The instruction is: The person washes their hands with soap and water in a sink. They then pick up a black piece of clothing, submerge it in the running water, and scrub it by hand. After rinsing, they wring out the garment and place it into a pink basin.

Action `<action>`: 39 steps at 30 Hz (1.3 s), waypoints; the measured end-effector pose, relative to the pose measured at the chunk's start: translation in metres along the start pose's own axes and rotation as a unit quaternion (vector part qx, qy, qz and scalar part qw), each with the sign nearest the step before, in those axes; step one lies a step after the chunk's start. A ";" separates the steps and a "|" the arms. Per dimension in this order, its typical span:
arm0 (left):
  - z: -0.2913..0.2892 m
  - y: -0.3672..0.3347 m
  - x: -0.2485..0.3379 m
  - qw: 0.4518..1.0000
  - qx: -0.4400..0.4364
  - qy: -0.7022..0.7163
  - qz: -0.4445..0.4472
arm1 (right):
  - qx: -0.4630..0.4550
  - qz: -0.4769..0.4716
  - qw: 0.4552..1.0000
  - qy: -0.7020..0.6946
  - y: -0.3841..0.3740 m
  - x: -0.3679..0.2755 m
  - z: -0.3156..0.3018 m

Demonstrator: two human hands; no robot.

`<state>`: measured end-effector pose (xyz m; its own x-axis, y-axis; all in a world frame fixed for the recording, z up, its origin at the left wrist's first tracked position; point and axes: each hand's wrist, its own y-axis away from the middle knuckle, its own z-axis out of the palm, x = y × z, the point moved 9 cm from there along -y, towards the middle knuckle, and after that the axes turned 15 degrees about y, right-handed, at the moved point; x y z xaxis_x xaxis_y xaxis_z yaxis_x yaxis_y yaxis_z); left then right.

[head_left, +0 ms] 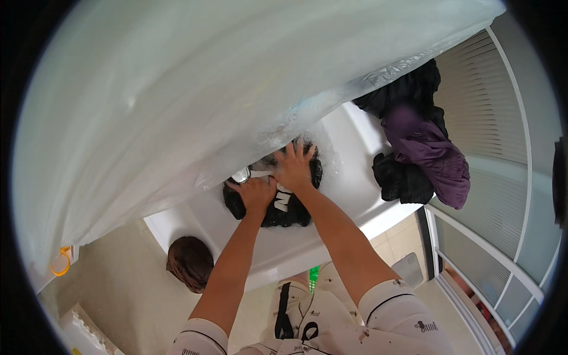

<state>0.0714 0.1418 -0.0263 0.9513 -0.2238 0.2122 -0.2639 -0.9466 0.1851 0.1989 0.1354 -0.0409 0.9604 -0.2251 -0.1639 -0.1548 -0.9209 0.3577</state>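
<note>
A wet black garment [294,218] with a white printed patch lies bunched in a white basin [349,183], with suds and water around it. My right hand [293,170] presses on its far part, palm down, fingers spread and partly wet. Nearer and to the left, my left hand [255,193] is on the same garment, its fingers bent down into the cloth and partly hidden. A chrome faucet part [241,174] shows just beyond my left hand.
A translucent plastic sheet [177,89] hangs over the basin's far left side. Purple cloth [432,157] and black cloth [402,180] drape over the right rim. A dark brown bundle [190,263] sits at the left front edge. Ribbed, framed panels [488,112] stand at right.
</note>
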 end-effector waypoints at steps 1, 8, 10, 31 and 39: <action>-0.001 0.002 0.002 1.000 0.023 -0.017 0.013 | -0.028 -0.007 1.000 -0.001 -0.003 -0.002 0.007; -0.031 0.010 -0.028 0.964 0.044 0.261 -0.033 | 0.201 0.081 0.961 -0.171 0.026 0.049 -0.045; -0.020 0.022 -0.061 0.859 0.039 0.489 -0.146 | 0.237 0.196 0.932 -0.191 0.037 0.049 -0.057; -0.037 0.033 -0.040 0.601 -0.017 0.756 -0.258 | 0.224 0.079 0.953 -0.188 0.070 0.001 -0.050; -0.016 0.022 -0.012 0.995 0.061 0.065 -0.046 | 0.182 0.035 0.983 -0.012 0.031 0.003 -0.027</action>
<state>0.0519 0.1271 -0.0089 0.9396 -0.1107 0.3239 -0.1482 -0.9846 0.0932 0.2033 0.1152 -0.0055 0.9392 -0.2957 -0.1743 -0.2974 -0.9546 0.0168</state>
